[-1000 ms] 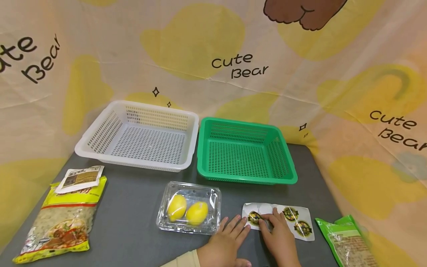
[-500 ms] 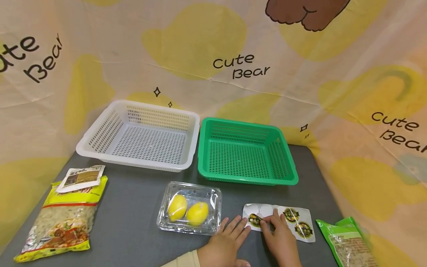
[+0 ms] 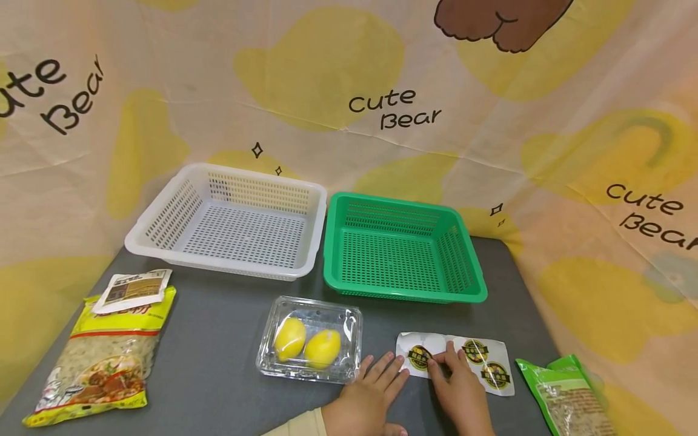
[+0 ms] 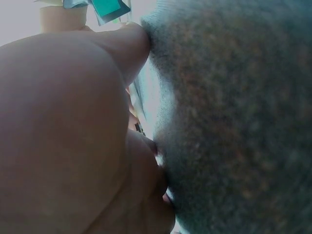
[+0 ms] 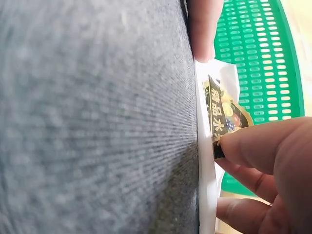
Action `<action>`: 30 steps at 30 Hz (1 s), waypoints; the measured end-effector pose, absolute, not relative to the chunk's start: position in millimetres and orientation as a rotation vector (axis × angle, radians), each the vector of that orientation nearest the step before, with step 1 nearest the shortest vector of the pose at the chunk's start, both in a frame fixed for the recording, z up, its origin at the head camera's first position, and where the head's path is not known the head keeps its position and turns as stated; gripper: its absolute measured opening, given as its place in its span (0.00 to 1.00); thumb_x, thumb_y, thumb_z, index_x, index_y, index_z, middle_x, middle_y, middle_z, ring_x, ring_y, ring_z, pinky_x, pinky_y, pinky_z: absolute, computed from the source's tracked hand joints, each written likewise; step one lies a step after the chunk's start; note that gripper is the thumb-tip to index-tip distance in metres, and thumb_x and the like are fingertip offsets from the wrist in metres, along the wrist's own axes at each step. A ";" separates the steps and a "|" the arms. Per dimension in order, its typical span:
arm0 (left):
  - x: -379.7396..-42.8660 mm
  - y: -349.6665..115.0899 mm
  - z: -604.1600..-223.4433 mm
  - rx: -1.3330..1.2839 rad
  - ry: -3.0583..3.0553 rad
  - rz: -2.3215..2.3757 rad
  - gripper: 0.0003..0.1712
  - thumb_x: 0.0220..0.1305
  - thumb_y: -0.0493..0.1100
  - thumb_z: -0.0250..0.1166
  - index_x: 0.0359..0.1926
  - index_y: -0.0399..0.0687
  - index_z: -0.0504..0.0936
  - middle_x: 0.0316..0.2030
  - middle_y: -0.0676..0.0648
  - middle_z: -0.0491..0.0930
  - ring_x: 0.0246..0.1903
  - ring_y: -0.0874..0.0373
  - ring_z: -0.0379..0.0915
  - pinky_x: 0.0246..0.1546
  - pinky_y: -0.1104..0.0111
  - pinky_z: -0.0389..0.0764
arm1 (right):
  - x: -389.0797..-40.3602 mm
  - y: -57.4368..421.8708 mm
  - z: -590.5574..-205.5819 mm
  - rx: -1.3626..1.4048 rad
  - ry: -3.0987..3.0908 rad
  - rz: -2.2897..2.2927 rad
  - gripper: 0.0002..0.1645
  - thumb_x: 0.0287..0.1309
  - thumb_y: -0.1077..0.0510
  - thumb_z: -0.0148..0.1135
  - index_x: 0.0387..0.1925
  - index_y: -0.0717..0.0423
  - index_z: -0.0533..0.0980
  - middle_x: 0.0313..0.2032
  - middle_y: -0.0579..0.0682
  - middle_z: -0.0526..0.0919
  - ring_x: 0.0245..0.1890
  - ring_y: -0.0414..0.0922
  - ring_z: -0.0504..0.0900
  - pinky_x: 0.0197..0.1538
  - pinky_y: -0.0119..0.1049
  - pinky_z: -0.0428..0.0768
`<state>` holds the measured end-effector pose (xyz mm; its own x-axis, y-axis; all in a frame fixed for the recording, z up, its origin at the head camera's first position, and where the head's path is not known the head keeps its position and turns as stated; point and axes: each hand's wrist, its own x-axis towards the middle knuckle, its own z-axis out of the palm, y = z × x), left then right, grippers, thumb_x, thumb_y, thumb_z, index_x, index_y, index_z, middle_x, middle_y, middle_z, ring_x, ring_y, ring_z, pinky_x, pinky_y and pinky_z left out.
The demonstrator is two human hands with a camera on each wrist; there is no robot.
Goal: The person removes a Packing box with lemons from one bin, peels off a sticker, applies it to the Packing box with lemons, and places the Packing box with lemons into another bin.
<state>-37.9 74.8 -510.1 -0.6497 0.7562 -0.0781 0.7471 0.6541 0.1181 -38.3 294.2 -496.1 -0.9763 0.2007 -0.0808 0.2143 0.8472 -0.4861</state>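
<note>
Resting just beside the box (image 3: 308,329), left hand (image 3: 368,387) spreads straight, gripping nothing, up to the sheet (image 3: 434,343), where the sticker (image 3: 418,357) looks less folded than half a second ago, so probably not off yet, its edge pinched by right hand (image 3: 460,381).

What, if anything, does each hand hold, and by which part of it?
The right hand pinches a round sticker by its right-hand edge, as seen in the head view; the left hand grips nothing.
</note>
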 end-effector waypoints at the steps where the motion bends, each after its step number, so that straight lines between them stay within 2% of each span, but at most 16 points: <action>1: -37.9 74.8 -510.2 1.250 2.745 0.114 0.54 0.66 0.81 0.55 0.82 0.57 0.62 0.82 0.52 0.55 0.81 0.56 0.48 0.75 0.56 0.60 | -38.2 294.8 -495.8 0.344 2.992 -0.801 0.10 0.75 0.50 0.64 0.42 0.51 0.85 0.72 0.68 0.68 0.74 0.72 0.63 0.61 0.76 0.69; 8: -37.9 75.9 -510.1 1.212 2.721 0.131 0.54 0.66 0.81 0.55 0.83 0.58 0.61 0.83 0.53 0.54 0.81 0.56 0.46 0.76 0.55 0.58 | -37.6 298.6 -489.8 0.554 3.007 -1.086 0.12 0.73 0.51 0.66 0.43 0.57 0.85 0.64 0.63 0.81 0.66 0.66 0.78 0.65 0.64 0.73; 10: -37.2 76.3 -509.8 1.213 2.734 0.125 0.54 0.66 0.81 0.55 0.83 0.58 0.62 0.83 0.53 0.54 0.81 0.56 0.46 0.76 0.56 0.59 | -37.0 297.5 -485.6 0.631 3.036 -1.157 0.13 0.73 0.52 0.66 0.43 0.59 0.86 0.57 0.62 0.86 0.59 0.63 0.84 0.59 0.56 0.80; 12: -36.4 76.6 -509.5 1.222 2.751 0.112 0.54 0.66 0.81 0.55 0.82 0.58 0.62 0.82 0.53 0.55 0.81 0.56 0.47 0.75 0.56 0.59 | -36.3 295.6 -480.8 0.698 3.068 -1.192 0.13 0.72 0.53 0.66 0.43 0.59 0.86 0.49 0.60 0.89 0.49 0.56 0.87 0.51 0.44 0.83; 15: -35.9 77.2 -508.7 1.221 2.760 0.098 0.55 0.65 0.82 0.55 0.82 0.58 0.62 0.82 0.53 0.55 0.81 0.56 0.48 0.75 0.56 0.60 | -35.9 291.8 -473.8 0.744 3.093 -1.254 0.11 0.72 0.54 0.67 0.43 0.59 0.86 0.38 0.53 0.90 0.36 0.43 0.85 0.38 0.30 0.79; 19: -37.3 79.0 -507.1 1.188 2.722 0.090 0.55 0.66 0.82 0.52 0.84 0.59 0.59 0.83 0.55 0.51 0.82 0.57 0.44 0.77 0.55 0.57 | -37.8 283.4 -466.4 0.742 3.112 -1.342 0.08 0.69 0.56 0.71 0.41 0.58 0.87 0.31 0.48 0.89 0.29 0.34 0.80 0.32 0.27 0.75; 23: -34.9 78.6 -507.6 1.239 2.731 0.017 0.51 0.70 0.81 0.48 0.84 0.62 0.59 0.84 0.57 0.49 0.82 0.60 0.42 0.76 0.57 0.59 | -40.5 271.3 -461.7 0.705 3.106 -1.421 0.08 0.66 0.57 0.74 0.41 0.59 0.89 0.30 0.47 0.90 0.27 0.33 0.81 0.30 0.28 0.76; 25: -30.7 76.0 -508.2 1.326 2.777 0.024 0.44 0.74 0.77 0.49 0.82 0.63 0.64 0.83 0.56 0.54 0.81 0.60 0.47 0.74 0.58 0.63 | -41.7 264.4 -459.0 0.683 3.072 -1.470 0.10 0.66 0.56 0.74 0.42 0.59 0.90 0.31 0.48 0.91 0.28 0.33 0.83 0.31 0.28 0.78; 27: -25.9 71.0 -506.0 1.431 2.842 0.081 0.35 0.77 0.71 0.53 0.77 0.65 0.73 0.78 0.55 0.65 0.77 0.57 0.58 0.70 0.59 0.69 | -42.5 257.1 -456.1 0.656 3.027 -1.528 0.11 0.67 0.55 0.74 0.44 0.60 0.90 0.33 0.50 0.91 0.30 0.34 0.84 0.32 0.28 0.79; 30: -20.9 57.8 -495.4 1.523 2.949 0.344 0.22 0.76 0.60 0.62 0.65 0.65 0.84 0.63 0.58 0.82 0.61 0.59 0.77 0.58 0.66 0.77 | -44.4 245.2 -452.5 0.608 2.978 -1.612 0.12 0.68 0.56 0.73 0.48 0.59 0.89 0.35 0.50 0.91 0.32 0.35 0.84 0.33 0.29 0.79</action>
